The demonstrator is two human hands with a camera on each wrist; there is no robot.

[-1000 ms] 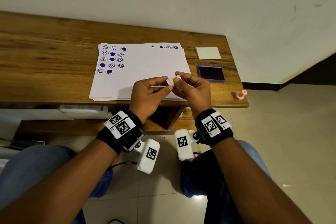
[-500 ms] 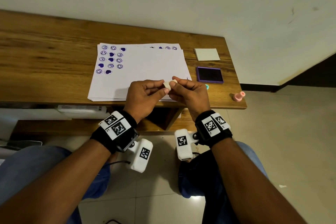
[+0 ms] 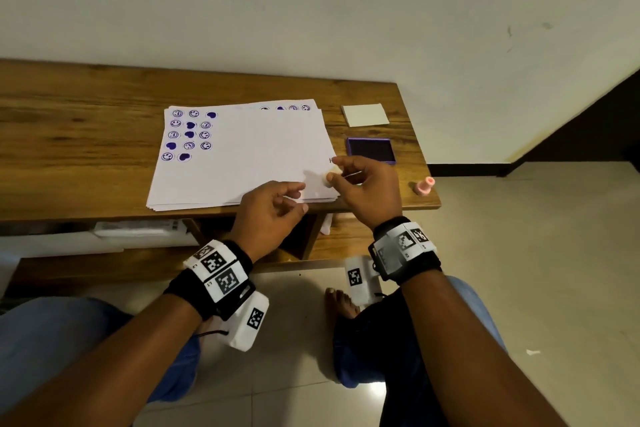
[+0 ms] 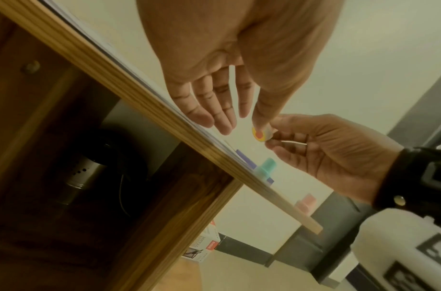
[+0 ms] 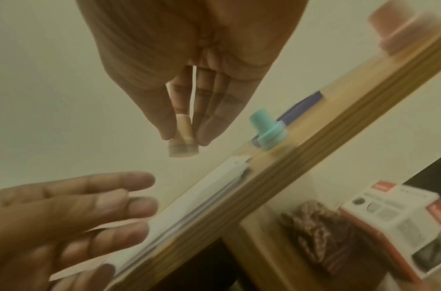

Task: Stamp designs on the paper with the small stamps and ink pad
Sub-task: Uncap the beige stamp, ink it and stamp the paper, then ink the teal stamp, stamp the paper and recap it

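Above the paper's near edge, the right hand pinches a small stamp.

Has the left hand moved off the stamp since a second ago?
Yes. The left hand has let go and dropped back toward the table's near edge; only the right hand pinches the small stamp now.

Bare paper lies open ahead; the teal stamp stands before the ink pad.
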